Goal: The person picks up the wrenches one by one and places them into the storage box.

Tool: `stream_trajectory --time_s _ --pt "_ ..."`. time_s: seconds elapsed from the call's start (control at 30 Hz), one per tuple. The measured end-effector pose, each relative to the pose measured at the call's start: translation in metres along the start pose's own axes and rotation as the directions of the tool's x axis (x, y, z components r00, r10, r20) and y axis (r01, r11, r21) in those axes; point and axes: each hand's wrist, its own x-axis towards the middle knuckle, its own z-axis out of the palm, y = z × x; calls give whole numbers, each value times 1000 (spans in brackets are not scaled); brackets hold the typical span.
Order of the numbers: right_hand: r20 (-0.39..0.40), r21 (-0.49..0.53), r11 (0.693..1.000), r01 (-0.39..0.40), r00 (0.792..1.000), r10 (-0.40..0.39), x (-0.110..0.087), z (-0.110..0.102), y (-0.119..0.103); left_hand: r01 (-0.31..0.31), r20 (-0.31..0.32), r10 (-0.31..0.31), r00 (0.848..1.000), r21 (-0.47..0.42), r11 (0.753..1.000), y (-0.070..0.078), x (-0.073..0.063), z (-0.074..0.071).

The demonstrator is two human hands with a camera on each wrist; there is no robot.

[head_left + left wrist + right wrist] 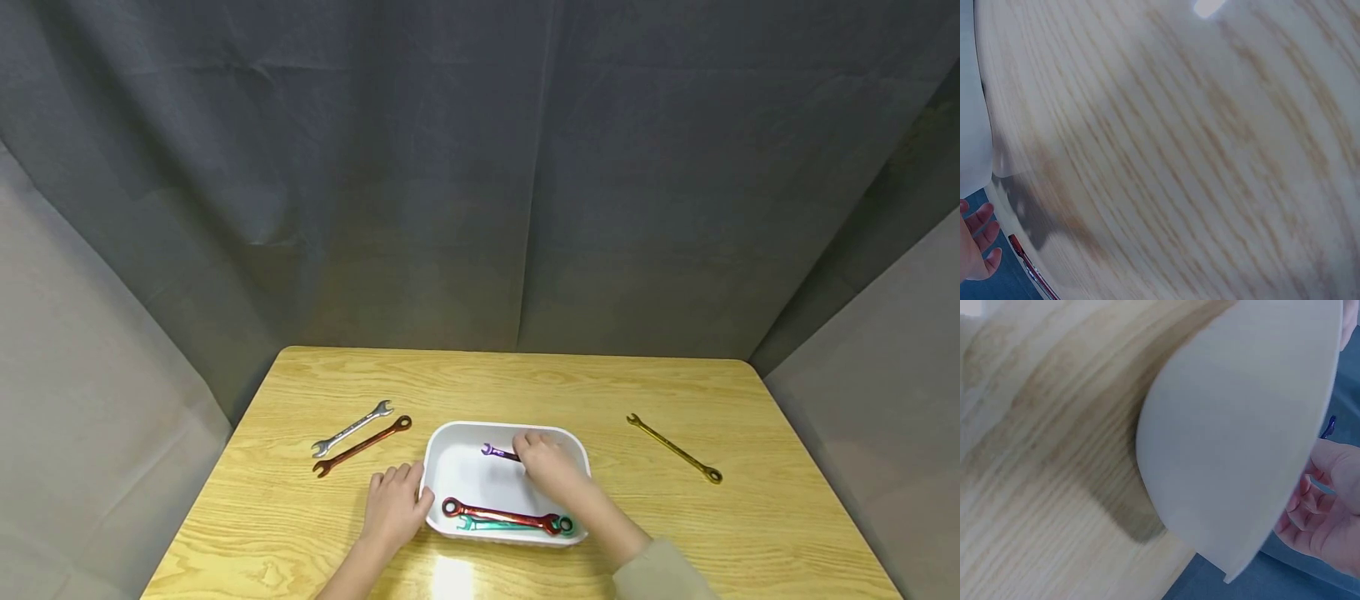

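A white bin (459, 467) stands near the table's front edge. Over its back right part, my right hand (551, 467) pinches a small purple wrench (497, 452), whose open end points left. In the right wrist view the purple wrench (1329, 427) shows past the bin's rim, beside the curled fingers. Along the bin's front side lie a red wrench (502, 514) and a green wrench (487, 525), partly overlapping. My left hand (393, 504) is at the bin's left rim, thumb against it, with relaxed fingers outside; the left wrist view shows these fingers (985, 234) loosely extended.
On the wooden table (525, 387), a silver wrench (352, 429) and a dark red-orange wrench (363, 446) lie left of the bin. A gold wrench (675, 448) lies off to the right. Behind the table hangs a grey curtain (420, 208).
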Motion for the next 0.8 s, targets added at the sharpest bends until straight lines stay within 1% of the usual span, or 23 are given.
stream_trajectory --time_s 0.13,0.3,0.43,0.6,0.8 --pt "-7 -27 1000 9 1000 -10 -2 4 -4 1 0 -1 1000 0 1000 0 0 0" --pt "-17 -25 1000 5 1000 -5 -5 7 -8 6 8 -6 1000 1 1000 1 0 -1" --pt "-6 -33 999 6 1000 -6 -5 11 -10 7 9 -7 1000 2 1000 1 0 0" --pt "22 -14 1000 8 1000 -7 -6 16 -12 8 10 -8 1000 0 1000 1 0 -1" --pt "13 -17 1000 16 1000 -15 -8 24 -13 17 21 -17 1000 -5 1000 1 0 -1"
